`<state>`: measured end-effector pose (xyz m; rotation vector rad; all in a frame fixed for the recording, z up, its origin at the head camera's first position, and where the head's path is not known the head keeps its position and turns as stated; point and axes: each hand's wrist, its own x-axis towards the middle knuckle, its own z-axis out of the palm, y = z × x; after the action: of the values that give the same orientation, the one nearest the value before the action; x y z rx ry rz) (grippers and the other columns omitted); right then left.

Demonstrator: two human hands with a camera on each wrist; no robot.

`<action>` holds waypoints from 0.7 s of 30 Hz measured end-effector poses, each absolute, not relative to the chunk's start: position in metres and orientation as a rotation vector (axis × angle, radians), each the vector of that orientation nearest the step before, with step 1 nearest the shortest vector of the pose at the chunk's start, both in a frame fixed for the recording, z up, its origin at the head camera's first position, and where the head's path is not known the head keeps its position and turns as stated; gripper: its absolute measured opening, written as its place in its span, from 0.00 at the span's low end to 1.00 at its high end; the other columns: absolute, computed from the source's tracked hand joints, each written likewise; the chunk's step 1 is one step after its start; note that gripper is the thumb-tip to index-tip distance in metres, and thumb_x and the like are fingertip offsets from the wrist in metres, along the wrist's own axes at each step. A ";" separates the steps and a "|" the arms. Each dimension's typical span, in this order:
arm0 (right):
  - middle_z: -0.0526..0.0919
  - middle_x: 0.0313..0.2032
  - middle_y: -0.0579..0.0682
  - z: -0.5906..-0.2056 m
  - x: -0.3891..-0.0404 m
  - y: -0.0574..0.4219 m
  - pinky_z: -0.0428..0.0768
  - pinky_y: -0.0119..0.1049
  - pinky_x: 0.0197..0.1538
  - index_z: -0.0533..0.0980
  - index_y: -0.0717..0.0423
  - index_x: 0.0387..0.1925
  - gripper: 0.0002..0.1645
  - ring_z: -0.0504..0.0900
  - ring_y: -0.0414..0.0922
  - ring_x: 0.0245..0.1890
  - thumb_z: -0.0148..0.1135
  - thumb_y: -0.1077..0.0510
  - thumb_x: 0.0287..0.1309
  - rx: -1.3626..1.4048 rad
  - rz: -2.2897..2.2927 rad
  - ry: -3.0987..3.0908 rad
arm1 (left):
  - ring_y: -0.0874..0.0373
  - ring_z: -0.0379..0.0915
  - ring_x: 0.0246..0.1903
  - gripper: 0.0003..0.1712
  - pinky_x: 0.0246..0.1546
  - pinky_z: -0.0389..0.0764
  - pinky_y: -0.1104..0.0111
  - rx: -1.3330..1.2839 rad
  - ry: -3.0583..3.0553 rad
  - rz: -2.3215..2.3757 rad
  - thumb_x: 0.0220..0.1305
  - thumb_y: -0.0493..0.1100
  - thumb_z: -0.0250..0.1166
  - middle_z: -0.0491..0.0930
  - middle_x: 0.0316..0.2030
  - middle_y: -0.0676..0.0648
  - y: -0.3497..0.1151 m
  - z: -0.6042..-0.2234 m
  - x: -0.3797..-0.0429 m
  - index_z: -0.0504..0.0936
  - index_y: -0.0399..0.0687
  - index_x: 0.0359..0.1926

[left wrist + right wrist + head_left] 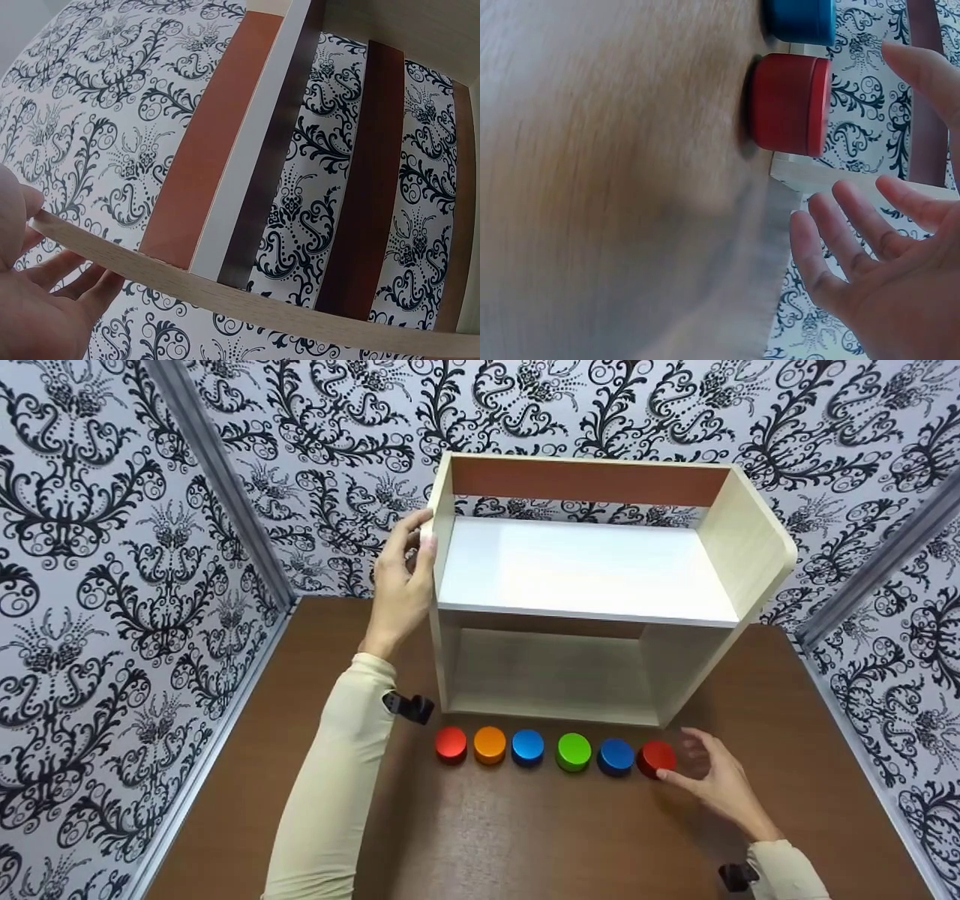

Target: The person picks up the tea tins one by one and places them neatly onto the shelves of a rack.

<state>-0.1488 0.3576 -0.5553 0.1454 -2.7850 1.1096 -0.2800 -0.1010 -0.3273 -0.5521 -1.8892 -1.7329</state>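
Note:
A small wooden shelf unit (585, 570) with a white middle board stands on the brown table. My left hand (401, 577) grips the front edge of its left side panel (225, 300), thumb in front and fingers behind. In front of the unit, small round canisters form a row: red (451, 744), orange (490, 744), light blue (528, 746), green (574, 751), dark blue (616, 756) and a darker red canister (657, 758) at the right end. Around that last one, my right hand (716, 784) is spread with nothing gripped; its fingers (855, 225) show apart from the canister in the right wrist view.
Black-and-white patterned walls (82, 607) enclose the table (525, 840) at the back and both sides. The unit stands close to the back wall. Red-brown strips (202, 142) cross its back, with gaps between them.

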 end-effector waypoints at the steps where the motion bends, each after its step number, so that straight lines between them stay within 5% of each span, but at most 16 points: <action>1: 0.79 0.52 0.63 -0.556 -0.150 0.358 0.82 0.60 0.52 0.69 0.62 0.66 0.48 0.81 0.61 0.49 0.82 0.48 0.48 0.145 1.116 -2.790 | 0.43 0.75 0.51 0.20 0.53 0.82 0.48 -0.555 -1.885 -1.735 0.77 0.34 0.52 0.74 0.57 0.31 -0.101 -0.327 -0.280 0.71 0.32 0.66; 11: 0.77 0.54 0.64 -0.575 -0.157 0.362 0.83 0.49 0.50 0.66 0.67 0.68 0.54 0.78 0.57 0.49 0.83 0.48 0.45 0.132 1.154 -2.882 | 0.35 0.74 0.52 0.21 0.54 0.81 0.48 -0.560 -1.892 -1.733 0.77 0.33 0.52 0.74 0.56 0.29 -0.101 -0.327 -0.280 0.70 0.32 0.67; 21: 0.77 0.53 0.64 -0.585 -0.163 0.360 0.81 0.56 0.54 0.65 0.69 0.68 0.57 0.78 0.58 0.50 0.84 0.47 0.43 0.130 1.147 -2.925 | 0.37 0.74 0.54 0.21 0.56 0.81 0.50 -0.542 -1.908 -1.726 0.77 0.34 0.53 0.74 0.58 0.32 -0.102 -0.326 -0.280 0.70 0.33 0.67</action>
<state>-0.1627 0.3604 -0.5846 0.1299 -2.9254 1.1470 -0.2796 -0.1017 -0.3262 -0.5424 -1.9082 -1.7263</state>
